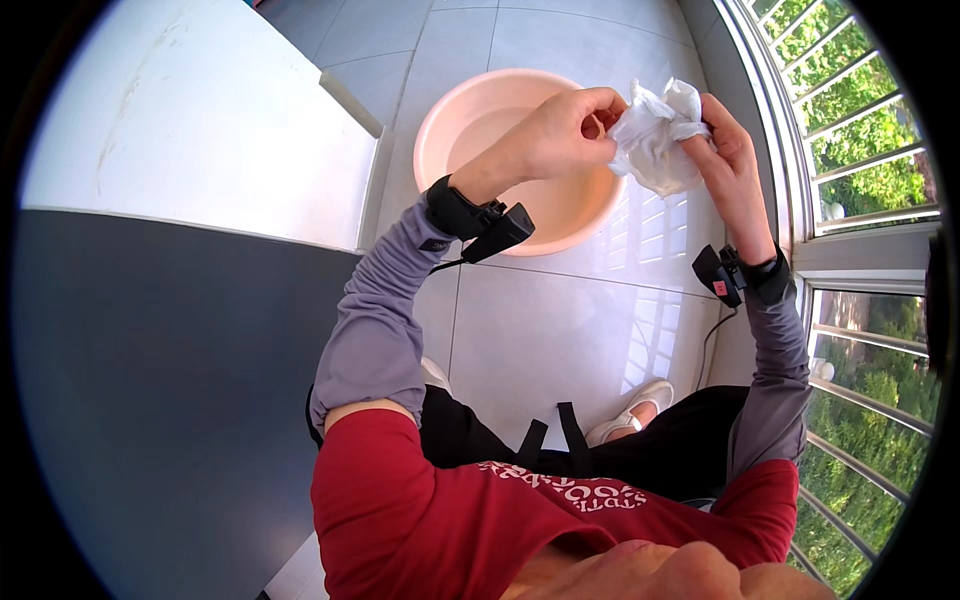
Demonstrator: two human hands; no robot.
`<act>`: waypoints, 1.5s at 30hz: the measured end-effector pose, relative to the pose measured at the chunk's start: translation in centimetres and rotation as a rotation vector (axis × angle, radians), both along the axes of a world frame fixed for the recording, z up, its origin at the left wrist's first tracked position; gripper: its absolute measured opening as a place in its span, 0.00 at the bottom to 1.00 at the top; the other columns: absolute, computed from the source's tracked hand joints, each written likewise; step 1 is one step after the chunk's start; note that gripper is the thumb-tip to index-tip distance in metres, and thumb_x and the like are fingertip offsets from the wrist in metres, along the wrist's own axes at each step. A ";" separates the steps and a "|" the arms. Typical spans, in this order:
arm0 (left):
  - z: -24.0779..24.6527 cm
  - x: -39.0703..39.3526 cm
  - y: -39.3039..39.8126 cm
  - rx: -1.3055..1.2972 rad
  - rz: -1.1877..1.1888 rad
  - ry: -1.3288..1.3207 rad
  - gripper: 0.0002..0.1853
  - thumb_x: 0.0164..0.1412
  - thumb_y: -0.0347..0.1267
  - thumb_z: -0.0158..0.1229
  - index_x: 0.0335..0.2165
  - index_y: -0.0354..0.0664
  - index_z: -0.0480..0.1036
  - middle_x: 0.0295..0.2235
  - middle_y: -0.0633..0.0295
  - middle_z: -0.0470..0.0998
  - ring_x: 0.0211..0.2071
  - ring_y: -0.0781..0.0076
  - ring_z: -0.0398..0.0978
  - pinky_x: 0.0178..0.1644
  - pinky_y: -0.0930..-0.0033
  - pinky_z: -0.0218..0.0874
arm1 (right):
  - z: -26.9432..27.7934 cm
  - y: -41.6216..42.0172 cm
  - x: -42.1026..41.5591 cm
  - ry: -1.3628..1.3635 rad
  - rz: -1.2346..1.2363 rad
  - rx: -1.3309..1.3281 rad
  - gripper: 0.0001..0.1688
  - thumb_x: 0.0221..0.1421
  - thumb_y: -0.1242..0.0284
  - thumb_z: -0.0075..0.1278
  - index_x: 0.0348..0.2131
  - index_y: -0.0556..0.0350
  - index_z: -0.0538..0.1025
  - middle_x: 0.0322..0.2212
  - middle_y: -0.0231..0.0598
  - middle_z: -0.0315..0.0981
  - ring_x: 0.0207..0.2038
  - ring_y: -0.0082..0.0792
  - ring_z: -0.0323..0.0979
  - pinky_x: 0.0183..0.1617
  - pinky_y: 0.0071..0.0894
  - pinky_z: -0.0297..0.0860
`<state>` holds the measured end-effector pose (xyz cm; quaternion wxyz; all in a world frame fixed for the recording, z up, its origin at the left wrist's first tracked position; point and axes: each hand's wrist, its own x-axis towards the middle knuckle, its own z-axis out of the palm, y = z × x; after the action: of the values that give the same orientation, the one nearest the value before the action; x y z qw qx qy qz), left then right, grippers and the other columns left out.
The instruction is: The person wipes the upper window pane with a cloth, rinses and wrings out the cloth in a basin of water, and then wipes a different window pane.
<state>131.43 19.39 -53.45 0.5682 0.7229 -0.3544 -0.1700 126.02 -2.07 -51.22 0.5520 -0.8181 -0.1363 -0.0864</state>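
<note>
A thin, crumpled white cloth (654,146) is stretched between my two hands, above the right rim of a peach-coloured plastic basin (517,94). My left hand (566,133) pinches the cloth's left edge between thumb and fingers, and its forearm crosses over the basin. On the opposite side, my right hand (724,150) grips the cloth's right edge, with folds bunched around the thumb and fingers. The basin stands on the floor. Whether it holds water, I cannot tell.
Grey glossy floor tiles (525,322) lie below. Barred windows (862,142) run along the right. A white panel (225,120) and a dark grey surface (187,360) fill the left. Black devices (501,232) with cables are strapped to both wrists. A light shoe (637,409) shows below.
</note>
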 end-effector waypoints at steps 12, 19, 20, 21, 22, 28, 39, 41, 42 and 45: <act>-0.2 0.4 0.0 -0.247 0.147 0.281 0.09 0.61 0.31 0.48 0.39 0.40 0.69 0.30 0.70 0.72 0.30 0.87 0.67 0.35 0.81 0.61 | 0.2 0.4 -0.2 0.035 0.061 0.020 0.11 0.54 0.77 0.43 0.39 0.63 0.71 0.29 0.28 0.68 0.33 0.16 0.64 0.39 0.16 0.62; -0.4 1.7 0.9 -0.156 0.035 0.207 0.12 0.58 0.34 0.57 0.39 0.40 0.70 0.31 0.71 0.73 0.31 0.86 0.68 0.36 0.82 0.60 | 1.2 -0.8 0.3 0.014 -0.001 0.095 0.11 0.56 0.76 0.42 0.39 0.63 0.71 0.29 0.25 0.68 0.33 0.13 0.63 0.37 0.14 0.61; -1.0 2.1 1.0 -0.163 -0.021 0.211 0.12 0.58 0.34 0.57 0.39 0.39 0.70 0.32 0.71 0.73 0.32 0.86 0.68 0.37 0.81 0.61 | 1.2 -1.2 0.4 0.010 0.008 0.067 0.11 0.56 0.76 0.42 0.39 0.63 0.71 0.29 0.25 0.67 0.32 0.12 0.62 0.37 0.13 0.60; -1.2 2.3 1.1 -0.169 -0.079 0.216 0.12 0.58 0.33 0.56 0.39 0.39 0.70 0.32 0.70 0.73 0.33 0.85 0.69 0.38 0.81 0.61 | 1.1 -1.4 0.4 0.008 0.013 0.059 0.11 0.56 0.76 0.42 0.39 0.63 0.71 0.29 0.25 0.67 0.32 0.12 0.62 0.37 0.13 0.60; -1.2 2.5 1.2 -0.143 -0.084 0.198 0.11 0.58 0.32 0.55 0.39 0.39 0.70 0.33 0.69 0.74 0.34 0.84 0.69 0.40 0.79 0.62 | 1.0 -1.6 0.4 0.007 0.018 0.051 0.11 0.56 0.76 0.42 0.38 0.63 0.71 0.29 0.25 0.67 0.32 0.12 0.62 0.37 0.13 0.60; -1.9 3.3 1.0 -0.540 0.014 0.480 0.10 0.60 0.28 0.47 0.40 0.40 0.69 0.37 0.65 0.73 0.39 0.78 0.70 0.47 0.69 0.64 | 0.8 -1.4 0.7 0.037 0.041 0.078 0.10 0.57 0.75 0.43 0.38 0.62 0.70 0.29 0.25 0.67 0.32 0.13 0.62 0.37 0.14 0.61; -1.2 1.6 0.3 -0.605 0.022 0.513 0.26 0.52 0.22 0.60 0.48 0.40 0.59 0.38 0.61 0.71 0.42 0.73 0.71 0.49 0.68 0.64 | -1.0 -0.3 0.4 0.104 0.105 0.070 0.13 0.56 0.76 0.43 0.41 0.63 0.71 0.31 0.29 0.69 0.35 0.17 0.65 0.42 0.18 0.63; -1.9 2.1 0.2 -0.468 0.129 0.294 0.30 0.50 0.21 0.61 0.50 0.39 0.57 0.39 0.60 0.70 0.43 0.73 0.71 0.49 0.68 0.64 | -0.8 -0.6 0.4 0.110 0.087 0.056 0.13 0.56 0.76 0.43 0.41 0.63 0.71 0.30 0.29 0.68 0.35 0.17 0.65 0.42 0.17 0.62; -2.1 2.2 0.1 -0.400 0.179 0.185 0.32 0.49 0.21 0.62 0.51 0.39 0.55 0.40 0.59 0.69 0.43 0.73 0.71 0.49 0.68 0.64 | -0.7 -0.7 0.4 0.114 0.076 0.047 0.13 0.56 0.76 0.43 0.41 0.63 0.71 0.30 0.28 0.68 0.35 0.17 0.65 0.41 0.17 0.62; -2.1 2.2 0.3 -0.279 0.157 0.175 0.36 0.49 0.22 0.63 0.53 0.39 0.53 0.41 0.59 0.68 0.43 0.73 0.70 0.48 0.70 0.64 | -0.3 -0.5 0.3 0.078 0.064 0.035 0.12 0.56 0.76 0.43 0.40 0.63 0.71 0.29 0.27 0.67 0.34 0.15 0.64 0.40 0.16 0.62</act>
<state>133.59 19.68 -55.59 0.7031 0.6450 -0.2662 -0.1368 126.27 -2.60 -51.49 0.5736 -0.8062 -0.1393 -0.0390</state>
